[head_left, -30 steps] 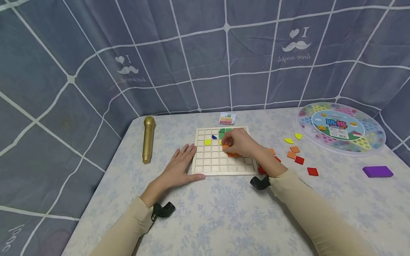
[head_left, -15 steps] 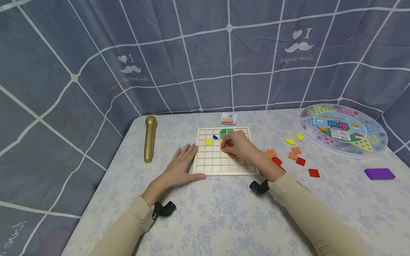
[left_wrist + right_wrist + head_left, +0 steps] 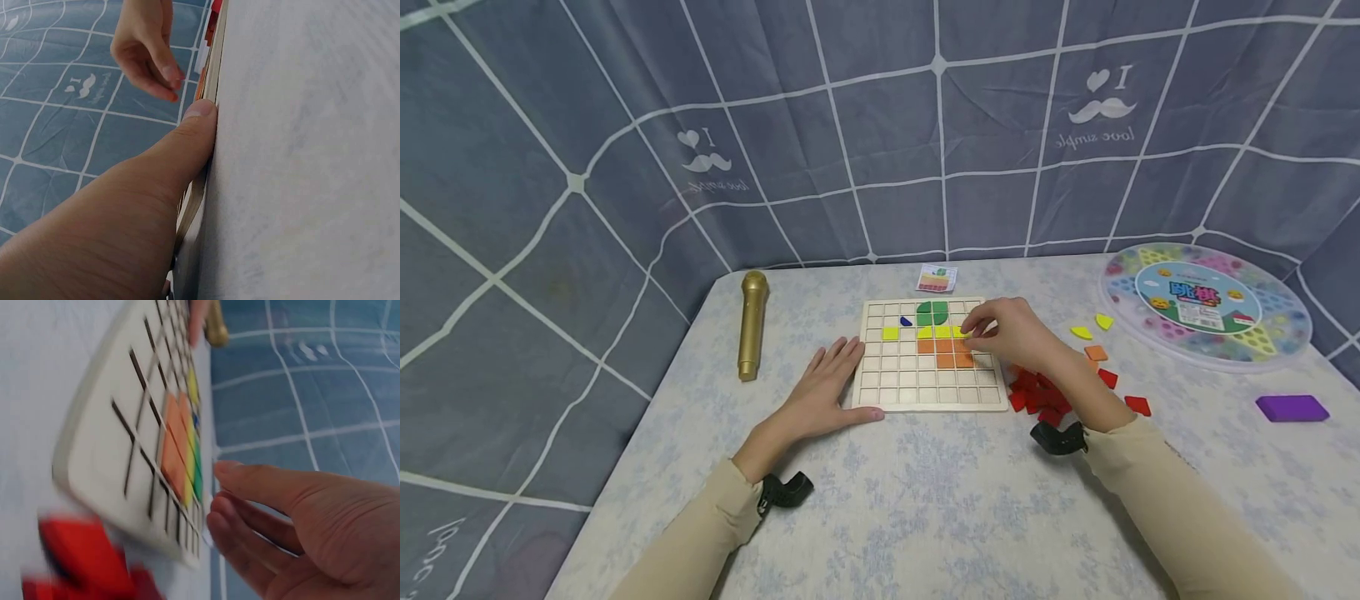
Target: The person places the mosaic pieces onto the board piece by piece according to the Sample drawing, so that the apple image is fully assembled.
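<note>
Left hand lay spread against the gridded wooden board, mid-frame; right hand, fingertips narrowly parted, hid its upper-right rim; tablecloth stretched lower centre; red tiles blurred, right-wrist view

My left grip blocks the left edge of the board, and my right grip hangs over its right part. Beside the right edge, a heap of red pieces crowds any low pass. The surface offers a broad lane between my sleeves, a narrower one between left grip and gold microphone. Behind the board sits a card; the curtain walls off beyond.
</note>
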### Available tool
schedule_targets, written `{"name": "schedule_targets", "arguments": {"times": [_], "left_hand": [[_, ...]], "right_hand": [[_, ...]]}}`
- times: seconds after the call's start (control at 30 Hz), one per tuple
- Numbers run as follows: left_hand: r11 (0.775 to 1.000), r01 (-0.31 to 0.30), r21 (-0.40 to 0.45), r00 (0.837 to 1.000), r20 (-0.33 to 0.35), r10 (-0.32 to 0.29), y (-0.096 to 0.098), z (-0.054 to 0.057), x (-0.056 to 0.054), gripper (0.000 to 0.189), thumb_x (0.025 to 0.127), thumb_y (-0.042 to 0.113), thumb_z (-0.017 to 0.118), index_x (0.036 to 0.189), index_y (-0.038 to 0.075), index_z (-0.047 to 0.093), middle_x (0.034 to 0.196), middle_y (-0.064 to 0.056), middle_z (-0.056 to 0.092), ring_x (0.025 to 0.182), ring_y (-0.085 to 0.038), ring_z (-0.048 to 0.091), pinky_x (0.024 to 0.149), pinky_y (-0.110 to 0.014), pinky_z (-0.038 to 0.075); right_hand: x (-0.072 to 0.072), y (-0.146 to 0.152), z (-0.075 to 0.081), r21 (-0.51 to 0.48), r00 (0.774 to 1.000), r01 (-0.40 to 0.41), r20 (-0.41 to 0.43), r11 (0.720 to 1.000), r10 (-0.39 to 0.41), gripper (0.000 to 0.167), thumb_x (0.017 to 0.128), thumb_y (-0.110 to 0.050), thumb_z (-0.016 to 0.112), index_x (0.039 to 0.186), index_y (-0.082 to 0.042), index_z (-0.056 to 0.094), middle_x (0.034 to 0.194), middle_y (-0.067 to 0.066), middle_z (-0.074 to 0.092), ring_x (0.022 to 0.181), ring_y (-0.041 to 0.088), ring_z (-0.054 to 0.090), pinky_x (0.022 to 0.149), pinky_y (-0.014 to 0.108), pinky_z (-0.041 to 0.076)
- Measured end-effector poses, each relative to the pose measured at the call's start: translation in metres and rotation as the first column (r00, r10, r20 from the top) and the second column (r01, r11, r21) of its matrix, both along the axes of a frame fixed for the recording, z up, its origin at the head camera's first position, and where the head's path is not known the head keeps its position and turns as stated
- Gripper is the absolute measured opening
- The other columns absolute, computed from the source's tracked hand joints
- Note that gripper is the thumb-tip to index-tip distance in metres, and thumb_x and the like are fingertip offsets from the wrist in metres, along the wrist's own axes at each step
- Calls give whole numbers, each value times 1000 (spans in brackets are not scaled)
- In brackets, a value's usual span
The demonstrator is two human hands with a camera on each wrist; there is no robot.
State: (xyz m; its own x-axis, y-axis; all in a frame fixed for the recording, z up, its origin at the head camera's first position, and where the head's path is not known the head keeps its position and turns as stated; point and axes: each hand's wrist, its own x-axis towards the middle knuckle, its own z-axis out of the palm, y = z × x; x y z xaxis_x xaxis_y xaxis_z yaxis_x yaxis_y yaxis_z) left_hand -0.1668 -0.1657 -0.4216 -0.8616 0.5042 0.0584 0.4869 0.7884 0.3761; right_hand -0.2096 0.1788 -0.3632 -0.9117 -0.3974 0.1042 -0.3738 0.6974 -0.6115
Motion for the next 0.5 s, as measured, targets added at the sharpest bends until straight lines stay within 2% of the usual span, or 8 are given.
{"name": "schedule_targets", "arguments": {"times": [0.27,0.5], "left_hand": [[1000,4,-11,1000,3,-4,1,1,0,116,89,63,76,169,3,17,177,-15,16,165,-33,8,134,-56,6],[1000,-3,-12,1000,5,3,1,2,2,116,89,62,76,169,4,16,177,-14,15,165,-32,8,134,-55,5]], "right_hand": [[17,46,9,115,997,55,54,992,-62,29,91,-19,84,115,-5,79,101,8,77,94,26,72,85,43,63],[25,74,6,140,998,6,56,990,-14,38,87,-28,90,115,-4,79,101,5,78,93,22,71,78,34,62]]}}
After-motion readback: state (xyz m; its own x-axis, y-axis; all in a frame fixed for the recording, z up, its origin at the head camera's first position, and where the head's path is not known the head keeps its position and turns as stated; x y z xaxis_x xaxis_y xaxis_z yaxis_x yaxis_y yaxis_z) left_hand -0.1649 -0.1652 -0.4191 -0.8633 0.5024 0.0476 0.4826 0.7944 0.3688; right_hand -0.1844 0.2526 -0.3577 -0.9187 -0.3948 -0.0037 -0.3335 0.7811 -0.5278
